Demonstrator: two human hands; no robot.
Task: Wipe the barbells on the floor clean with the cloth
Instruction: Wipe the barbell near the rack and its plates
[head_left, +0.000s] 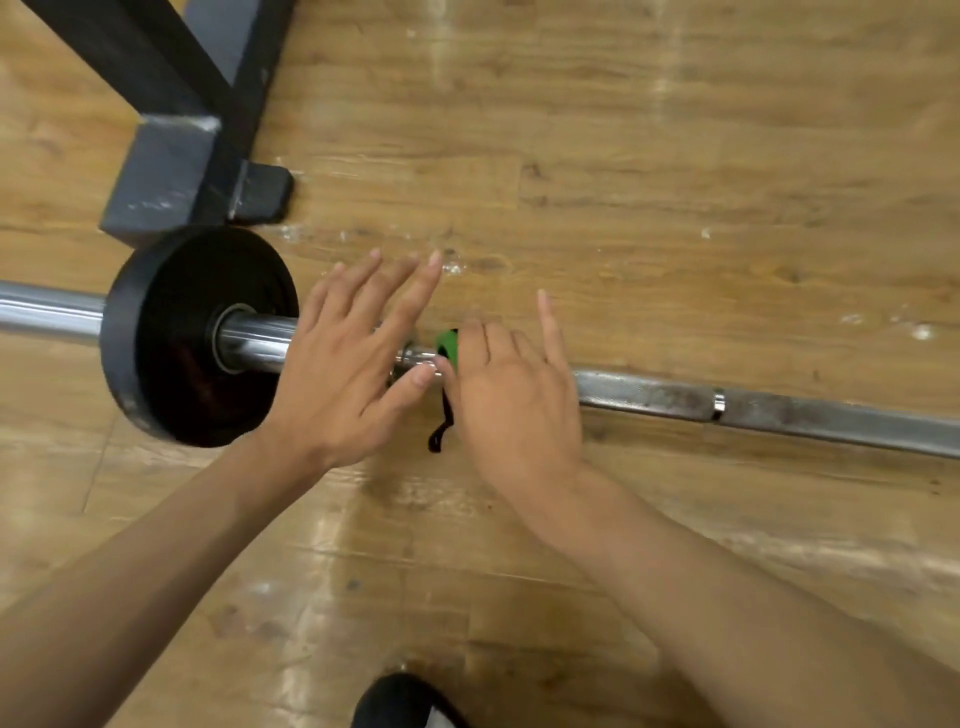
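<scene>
Spread left hand (353, 358) above barbell sleeve (254, 338); curled right hand (514, 400) round cloth (448, 345) on shaft (779, 415). Could have rolled unsteadied, pinching fingers (480, 343) against floor (675, 208).

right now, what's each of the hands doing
Left hand: open, fingers spread over the barbell, holding nothing.
Right hand: fingers curled on the green cloth, one finger straight.
</scene>
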